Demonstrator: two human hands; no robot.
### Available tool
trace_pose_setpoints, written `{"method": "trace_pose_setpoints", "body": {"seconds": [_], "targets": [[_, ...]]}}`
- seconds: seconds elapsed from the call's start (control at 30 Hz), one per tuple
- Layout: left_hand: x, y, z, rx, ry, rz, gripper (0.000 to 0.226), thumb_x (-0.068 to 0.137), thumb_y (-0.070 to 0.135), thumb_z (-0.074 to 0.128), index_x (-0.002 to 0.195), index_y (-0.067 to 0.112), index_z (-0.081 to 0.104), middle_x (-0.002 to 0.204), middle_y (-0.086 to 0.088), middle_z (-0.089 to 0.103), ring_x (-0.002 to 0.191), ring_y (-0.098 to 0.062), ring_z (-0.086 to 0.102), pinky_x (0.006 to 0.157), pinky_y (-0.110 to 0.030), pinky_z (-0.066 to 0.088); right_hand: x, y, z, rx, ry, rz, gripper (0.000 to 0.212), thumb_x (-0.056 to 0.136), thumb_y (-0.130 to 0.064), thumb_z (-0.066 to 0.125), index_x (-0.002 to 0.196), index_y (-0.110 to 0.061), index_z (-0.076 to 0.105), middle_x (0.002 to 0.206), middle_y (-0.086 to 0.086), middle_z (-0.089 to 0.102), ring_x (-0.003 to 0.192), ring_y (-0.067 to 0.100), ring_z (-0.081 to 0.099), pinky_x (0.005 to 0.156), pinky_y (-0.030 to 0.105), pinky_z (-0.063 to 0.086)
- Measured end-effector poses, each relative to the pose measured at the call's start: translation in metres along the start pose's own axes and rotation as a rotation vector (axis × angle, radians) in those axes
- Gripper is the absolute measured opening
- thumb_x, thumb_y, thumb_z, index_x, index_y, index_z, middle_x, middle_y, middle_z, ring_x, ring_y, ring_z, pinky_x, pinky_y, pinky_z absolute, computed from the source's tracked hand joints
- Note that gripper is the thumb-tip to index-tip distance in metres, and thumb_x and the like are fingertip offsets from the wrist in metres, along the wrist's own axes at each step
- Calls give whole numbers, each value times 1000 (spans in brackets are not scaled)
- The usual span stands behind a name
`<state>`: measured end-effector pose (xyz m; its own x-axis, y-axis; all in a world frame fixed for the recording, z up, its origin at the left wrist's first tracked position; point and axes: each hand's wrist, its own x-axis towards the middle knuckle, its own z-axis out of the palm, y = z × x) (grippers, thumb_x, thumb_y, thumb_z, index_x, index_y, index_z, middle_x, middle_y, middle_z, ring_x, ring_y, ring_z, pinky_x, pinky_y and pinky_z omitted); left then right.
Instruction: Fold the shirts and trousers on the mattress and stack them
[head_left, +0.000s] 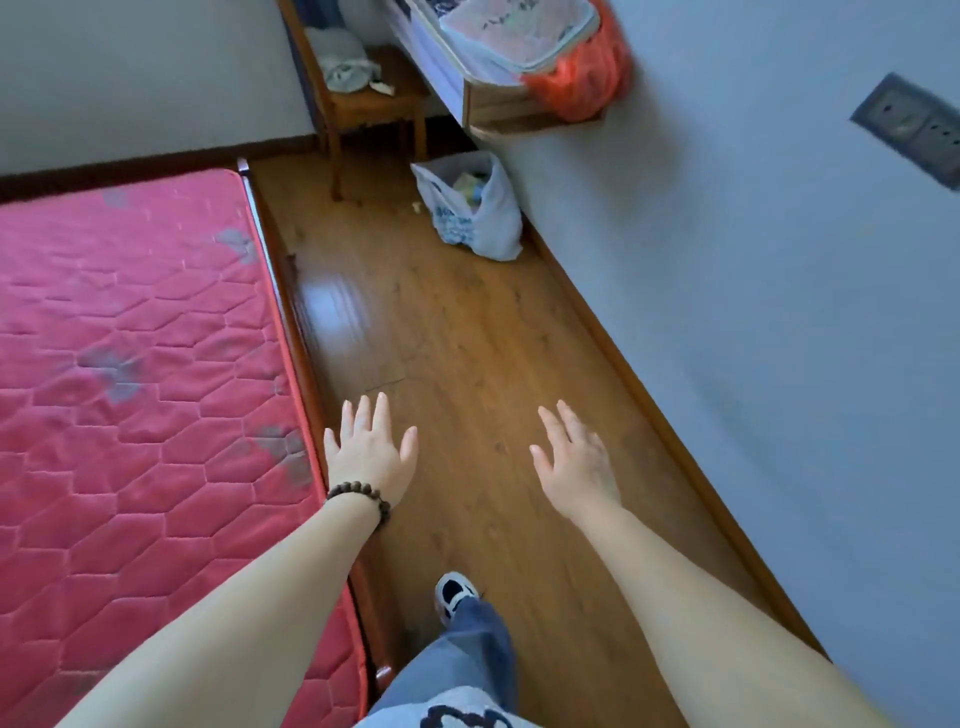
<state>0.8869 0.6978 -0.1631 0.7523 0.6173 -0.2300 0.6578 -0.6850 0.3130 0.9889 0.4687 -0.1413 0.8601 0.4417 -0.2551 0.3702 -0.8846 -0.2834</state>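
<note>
The mattress (130, 364) is showing red hexagon quilting with grey patches. The floor (467, 364) is showing brown wood grain. The bag (576, 78) is showing orange.

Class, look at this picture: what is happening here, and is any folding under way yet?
Not yet. A person walks along the wooden floor beside a red mattress. The left hand and right hand are held out, fingers spread, holding nothing. No shirts or trousers show on the visible part of the mattress. A white bag sits by the wall.
</note>
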Motion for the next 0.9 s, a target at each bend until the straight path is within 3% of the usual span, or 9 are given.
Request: {"method": "trace_pose_setpoints", "body": {"seconds": [0.47,0.7,0.9], "targets": [[190,12,-67,-20,85,-271,65,96,53,29,152,26,14,160,0,14,148,-20,2,119,-49,9,282,-79,-81,-53,-41,-346,52,101,-43,32,151,-29,24,161,-1,12,146,19,20,119,41,18],[368,17,-102,-22,135,-384,64,96,53,30,152,26,15,160,-1,14,148,-21,3,118,-50,10,483,-137,-108,-82,-38,-478,52,101,-43,32,151,-29,25,161,-1,13,146,19,18,120,41,15],[521,38,-165,-50,202,-485,63,96,51,30,152,26,17,160,-1,15,148,-22,4,118,-50,10,639,-204,-138,-146,-140,-597,52,101,-46,30,151,-30,23,161,-2,12,147,20,16,118,40,14]]}}
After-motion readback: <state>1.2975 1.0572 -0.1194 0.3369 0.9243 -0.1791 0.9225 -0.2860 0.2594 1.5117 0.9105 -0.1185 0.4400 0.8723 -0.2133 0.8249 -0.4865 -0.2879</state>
